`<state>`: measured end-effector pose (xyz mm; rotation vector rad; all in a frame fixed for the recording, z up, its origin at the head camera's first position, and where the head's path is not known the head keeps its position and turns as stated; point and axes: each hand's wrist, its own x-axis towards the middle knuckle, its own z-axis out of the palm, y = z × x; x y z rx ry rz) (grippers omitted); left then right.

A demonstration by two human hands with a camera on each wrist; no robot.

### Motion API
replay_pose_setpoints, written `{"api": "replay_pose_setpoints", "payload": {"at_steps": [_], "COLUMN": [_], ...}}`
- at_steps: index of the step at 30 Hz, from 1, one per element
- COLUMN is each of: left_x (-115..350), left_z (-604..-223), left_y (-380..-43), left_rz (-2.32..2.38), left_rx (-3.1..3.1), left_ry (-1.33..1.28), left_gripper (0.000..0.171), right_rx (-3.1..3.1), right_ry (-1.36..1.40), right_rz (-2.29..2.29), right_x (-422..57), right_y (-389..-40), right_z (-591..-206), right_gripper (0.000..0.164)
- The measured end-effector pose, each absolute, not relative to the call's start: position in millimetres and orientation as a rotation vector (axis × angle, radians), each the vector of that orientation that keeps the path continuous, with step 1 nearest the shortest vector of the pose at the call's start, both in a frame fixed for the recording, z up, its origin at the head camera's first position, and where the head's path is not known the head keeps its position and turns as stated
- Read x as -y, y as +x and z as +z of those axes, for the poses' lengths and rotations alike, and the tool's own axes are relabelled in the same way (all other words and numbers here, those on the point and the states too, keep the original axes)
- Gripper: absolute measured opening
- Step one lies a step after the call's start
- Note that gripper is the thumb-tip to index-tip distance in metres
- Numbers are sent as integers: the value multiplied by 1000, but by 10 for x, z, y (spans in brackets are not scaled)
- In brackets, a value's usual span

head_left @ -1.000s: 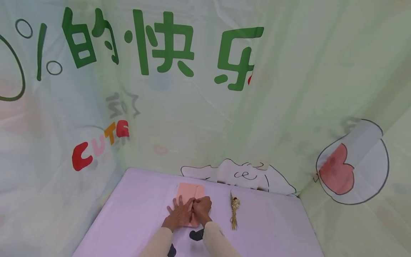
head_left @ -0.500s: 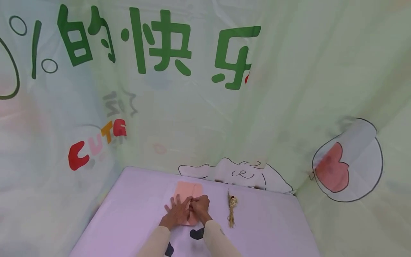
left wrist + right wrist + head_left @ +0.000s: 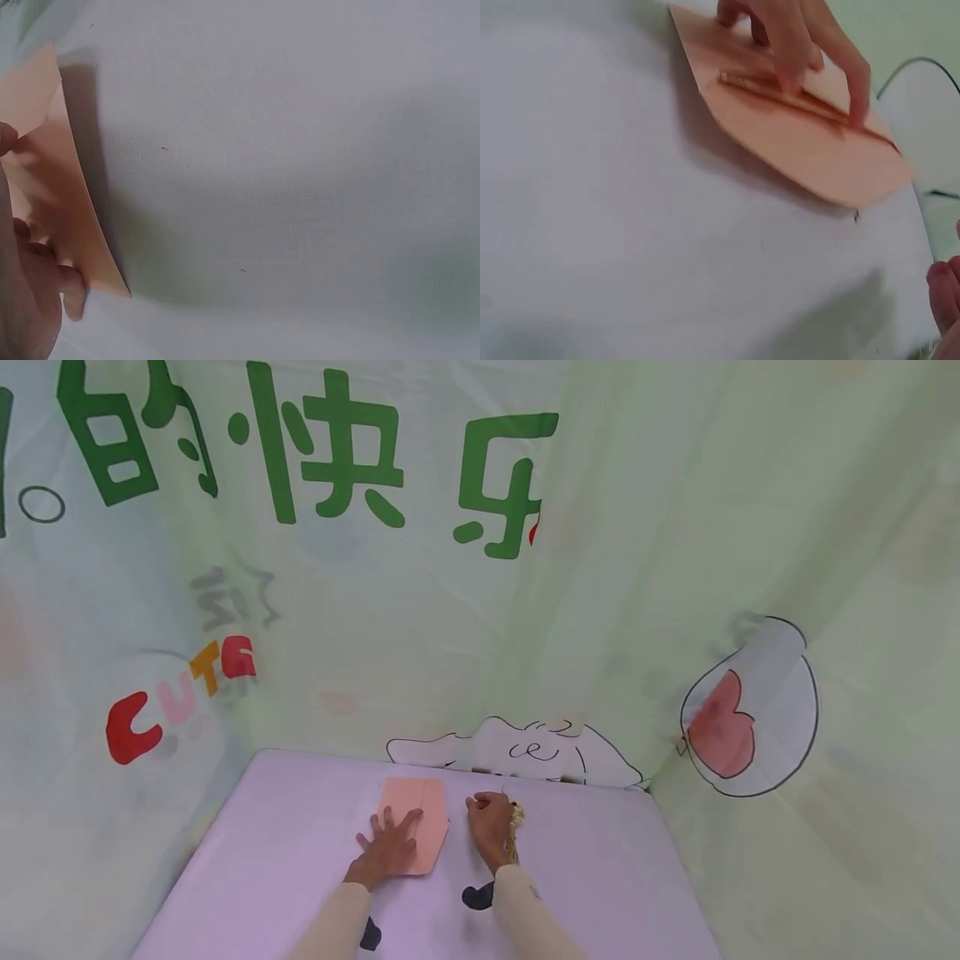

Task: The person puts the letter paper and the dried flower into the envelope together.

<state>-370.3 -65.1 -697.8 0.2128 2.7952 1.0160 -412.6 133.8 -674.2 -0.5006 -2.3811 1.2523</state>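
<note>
A pink paper envelope [image 3: 429, 835] lies on the table, with one edge that tapers at its corners. My left hand [image 3: 390, 850] rests on it with the fingers spread. In the right wrist view, those fingers [image 3: 859, 97] touch down along a long raised fold in the paper. My right hand [image 3: 489, 827] is apart from the envelope, to its right, with its fingers bent in; I cannot tell if something small is pinched there. It partly covers a small dried flower bunch [image 3: 517, 814]. In the left wrist view, the envelope [image 3: 75, 202] bows up a little from the tabletop.
The lilac-white table [image 3: 300, 827] ends at the back against a printed cloth wall [image 3: 420, 635]. A dark printed shape [image 3: 477, 896] shows near my right sleeve [image 3: 525, 914], and another dark shape [image 3: 371, 935] by my left sleeve [image 3: 333, 918].
Both hands were together at the envelope, the right fingers pinching at its fold. The right hand has since moved right, over beside the dried flowers. The left stays on the paper.
</note>
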Motion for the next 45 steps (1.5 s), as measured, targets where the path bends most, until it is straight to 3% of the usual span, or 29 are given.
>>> {"api": "replay_pose_setpoints", "payload": {"at_steps": [12,20,45], "left_x": [694,661,633], "left_z": [-7105,-7092,-7033], "left_y": [-3765,-3737,-3683], "left_rz": [1039,1065,1051], "left_rx": [-2751,-2749,-2776], "left_ry": [215,217,220], "left_gripper": [54,54,53], "right_rx": [2282,2341,2388], "right_ry": [-666,-786,-759], "right_rz": [1226,1201,1147], "right_x": [-1980,-2107,-2127], "right_y": [-4008,-3832,-3736], "right_z": [-6810,-6976,-7106], "right_gripper": [22,36,21]}}
